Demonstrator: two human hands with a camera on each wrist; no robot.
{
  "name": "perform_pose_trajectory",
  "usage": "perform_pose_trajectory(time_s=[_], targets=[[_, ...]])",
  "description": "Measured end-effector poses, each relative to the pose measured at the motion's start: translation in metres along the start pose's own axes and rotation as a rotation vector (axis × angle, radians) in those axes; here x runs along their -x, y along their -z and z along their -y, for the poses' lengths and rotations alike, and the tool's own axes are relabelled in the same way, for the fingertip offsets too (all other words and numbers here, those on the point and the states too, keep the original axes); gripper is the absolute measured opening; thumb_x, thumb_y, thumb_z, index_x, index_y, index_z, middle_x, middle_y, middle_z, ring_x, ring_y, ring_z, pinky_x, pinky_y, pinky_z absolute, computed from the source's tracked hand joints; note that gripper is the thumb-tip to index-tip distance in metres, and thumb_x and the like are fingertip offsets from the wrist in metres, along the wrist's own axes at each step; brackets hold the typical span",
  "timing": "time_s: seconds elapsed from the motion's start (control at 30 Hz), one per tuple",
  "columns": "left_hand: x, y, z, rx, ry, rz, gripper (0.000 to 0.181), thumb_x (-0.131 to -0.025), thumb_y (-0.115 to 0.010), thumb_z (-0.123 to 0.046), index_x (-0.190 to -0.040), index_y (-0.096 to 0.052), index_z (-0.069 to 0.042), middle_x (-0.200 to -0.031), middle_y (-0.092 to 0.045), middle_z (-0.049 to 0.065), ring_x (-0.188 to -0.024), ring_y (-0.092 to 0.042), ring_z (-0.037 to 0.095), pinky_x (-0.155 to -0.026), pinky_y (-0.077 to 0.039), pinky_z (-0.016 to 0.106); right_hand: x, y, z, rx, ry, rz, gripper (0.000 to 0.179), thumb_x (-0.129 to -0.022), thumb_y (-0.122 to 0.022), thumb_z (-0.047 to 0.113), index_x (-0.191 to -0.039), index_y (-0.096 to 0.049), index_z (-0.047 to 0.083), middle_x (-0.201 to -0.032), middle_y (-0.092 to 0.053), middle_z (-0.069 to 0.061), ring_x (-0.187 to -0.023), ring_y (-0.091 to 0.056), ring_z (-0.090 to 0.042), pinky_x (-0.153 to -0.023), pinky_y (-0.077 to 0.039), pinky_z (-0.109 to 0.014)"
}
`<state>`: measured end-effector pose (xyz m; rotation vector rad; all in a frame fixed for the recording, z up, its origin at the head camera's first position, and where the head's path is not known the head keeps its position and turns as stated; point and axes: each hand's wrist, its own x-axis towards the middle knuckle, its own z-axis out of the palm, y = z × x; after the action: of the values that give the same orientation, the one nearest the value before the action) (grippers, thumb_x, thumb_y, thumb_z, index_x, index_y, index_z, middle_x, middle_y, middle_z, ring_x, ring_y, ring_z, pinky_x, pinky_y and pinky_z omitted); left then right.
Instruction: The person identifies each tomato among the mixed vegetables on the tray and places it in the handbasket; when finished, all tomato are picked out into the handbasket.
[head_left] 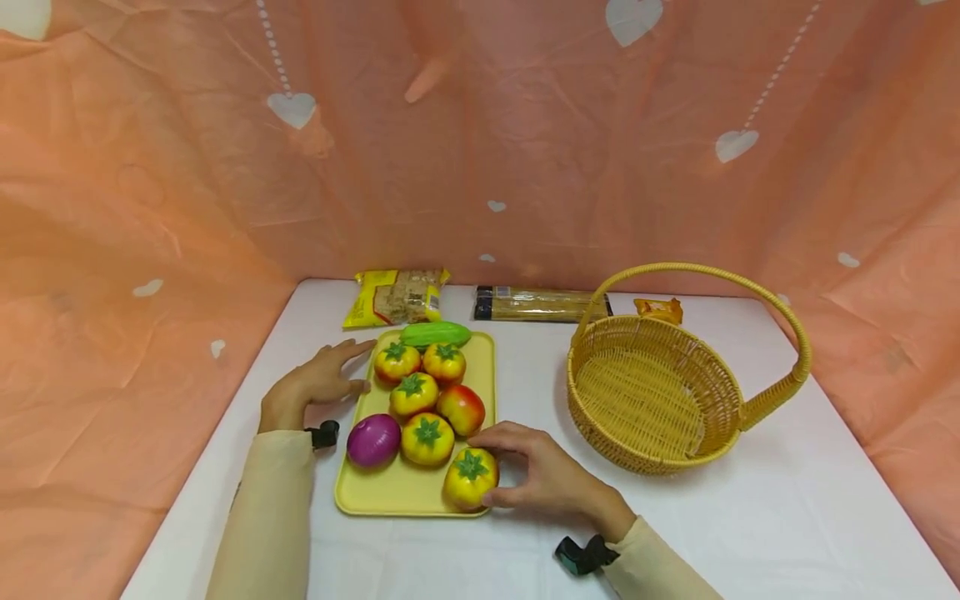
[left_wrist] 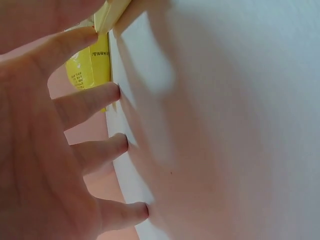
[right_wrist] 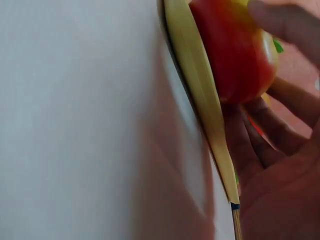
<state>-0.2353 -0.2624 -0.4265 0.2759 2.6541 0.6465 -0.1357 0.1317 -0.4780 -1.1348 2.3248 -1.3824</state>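
A yellow tray (head_left: 397, 500) holds several yellow-red tomatoes with green leafy tops, a purple onion (head_left: 373, 441), a red-yellow fruit (head_left: 461, 409) and a green cucumber (head_left: 435, 334). At the tray's near right corner, my right hand (head_left: 543, 471) has its thumb and fingers around a tomato (head_left: 471, 478). The right wrist view shows the thumb on one side of this tomato (right_wrist: 235, 55) and the fingers on the other, beside the tray rim (right_wrist: 197, 75). My left hand (head_left: 318, 383) rests at the tray's left edge, fingers spread, fingertips at the tabletop in the left wrist view.
A wicker basket (head_left: 581, 408) with a tall handle stands right of the tray. Behind lie a yellow bag of dry food (head_left: 401, 298), a long pack of noodle-like sticks (head_left: 536, 304) and a small orange packet (head_left: 658, 311). Pink curtains (head_left: 487, 150) surround the white table (head_left: 795, 508).
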Motion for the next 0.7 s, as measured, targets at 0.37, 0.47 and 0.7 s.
perform_pose_trajectory(time_s=[0.37,0.47,0.7], targets=[[-0.0012,0.0014,0.0002,0.058,0.029,0.014,0.084,-0.102,-0.074,-0.032,-0.173,-0.033,-0.018,-0.179,-0.017,0.032,-0.162,-0.004,0.065,-0.124,-0.01,0.087,0.0,0.0046,0.0042,-0.029,-0.041,0.033,0.059,-0.092,-0.09,0.021,-0.147,-0.069,0.021,-0.146,-0.072,0.005,-0.134,-0.067,-0.011,-0.12,-0.05,-0.031],[-0.0005,0.0006,0.0006,0.056,0.027,0.012,0.083,-0.102,-0.073,-0.032,-0.173,-0.033,-0.018,-0.179,-0.017,0.032,-0.162,-0.004,0.065,-0.124,-0.01,0.087,0.0007,0.0047,0.0035,-0.033,-0.032,0.012,0.058,-0.092,-0.091,0.023,-0.146,-0.069,0.022,-0.145,-0.073,0.005,-0.134,-0.067,-0.012,-0.12,-0.05,-0.031],[0.0012,-0.0011,0.0012,0.067,0.025,0.005,0.081,-0.102,-0.072,-0.031,-0.173,-0.035,-0.018,-0.179,-0.019,0.031,-0.163,-0.005,0.065,-0.124,-0.01,0.087,0.0027,0.0073,0.0062,-0.147,-0.032,-0.018,0.059,-0.09,-0.092,0.02,-0.144,-0.07,0.015,-0.145,-0.071,-0.002,-0.133,-0.068,-0.015,-0.114,-0.057,-0.035]])
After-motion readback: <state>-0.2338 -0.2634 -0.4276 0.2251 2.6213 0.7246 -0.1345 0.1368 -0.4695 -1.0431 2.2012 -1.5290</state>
